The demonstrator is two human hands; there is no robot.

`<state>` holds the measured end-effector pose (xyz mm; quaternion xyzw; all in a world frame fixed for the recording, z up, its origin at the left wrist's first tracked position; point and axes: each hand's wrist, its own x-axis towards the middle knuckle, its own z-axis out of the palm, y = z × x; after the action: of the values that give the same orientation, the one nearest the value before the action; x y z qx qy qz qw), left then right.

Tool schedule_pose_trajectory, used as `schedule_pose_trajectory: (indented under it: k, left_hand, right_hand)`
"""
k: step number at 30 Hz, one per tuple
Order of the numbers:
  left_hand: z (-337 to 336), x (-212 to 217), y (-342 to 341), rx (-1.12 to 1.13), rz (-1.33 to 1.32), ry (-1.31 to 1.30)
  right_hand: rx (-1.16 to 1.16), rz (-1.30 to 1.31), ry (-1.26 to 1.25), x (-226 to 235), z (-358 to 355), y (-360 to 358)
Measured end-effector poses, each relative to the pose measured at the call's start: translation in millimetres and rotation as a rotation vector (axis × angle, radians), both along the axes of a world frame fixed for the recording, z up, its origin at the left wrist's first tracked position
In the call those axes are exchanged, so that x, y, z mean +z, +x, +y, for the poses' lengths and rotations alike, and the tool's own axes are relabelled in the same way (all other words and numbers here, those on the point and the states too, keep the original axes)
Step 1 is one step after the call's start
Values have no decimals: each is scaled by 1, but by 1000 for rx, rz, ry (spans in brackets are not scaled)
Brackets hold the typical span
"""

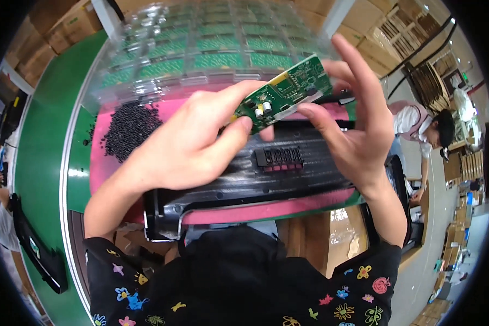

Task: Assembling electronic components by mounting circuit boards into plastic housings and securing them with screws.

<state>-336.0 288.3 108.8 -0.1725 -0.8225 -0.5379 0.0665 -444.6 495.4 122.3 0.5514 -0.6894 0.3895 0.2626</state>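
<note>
While pinching PCB [293, 89] by its L end in L hand [195, 138] above blk housing [320, 160], w/ R hand [361, 130] part-spread at R end (can't tell if gripping), could poss. drop it, due to one-end hold.

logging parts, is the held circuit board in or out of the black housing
Out: the left hand and right hand hold the green circuit board above the black housing.
</note>
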Motion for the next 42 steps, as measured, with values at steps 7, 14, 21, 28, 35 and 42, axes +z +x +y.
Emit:
schedule_pose_trajectory:
  k: [7,14,21,28,35,42]
  left_hand:
    - [5,-12,-17,-42,-120,-315]
    - [15,-39,-22,30,63,-154]
    - [24,-71,-16,16,-34,-389]
    - [28,-70,-17,-16,-161,-592]
    - [30,-72,-19,-18,-189,-606]
    - [28,-71,-18,-47,-207,-581]
  right_hand:
    - [-17,81,136,-25,47,4]
    - [-132,-360,158,-71,69,2]
    - [-7,-588,349,-98,72,-10]
    - [-24,-589,443,-101,73,-9]
    - [-48,-588,453,-100,73,-7]
    - [-51,-593,450,-101,71,-6]
